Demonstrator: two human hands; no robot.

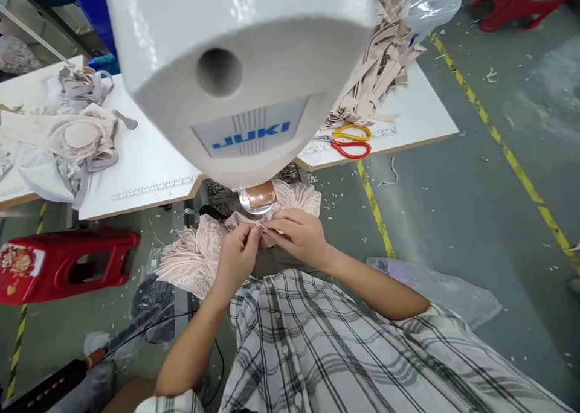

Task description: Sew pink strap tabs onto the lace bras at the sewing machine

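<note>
My left hand (238, 250) pinches the edge of a piece of pale pink lace fabric (235, 220). Close against it, my right hand (296, 235) has its fingers pressed together on the same fabric. Both hands are just below the round metal end (257, 201) of a white JUKI sewing machine (254, 99). More folded lace (193, 259) hangs in a gathered stack to the left of my left hand, and some lies behind my right hand. The needle is hidden from view.
Scissors (351, 141) with yellow and red handles lie on the white table (435, 111) at right, beside a heap of beige straps (371, 69). Beige bra pieces (67, 135) cover part of the left table. A red stool (67, 262) stands at lower left.
</note>
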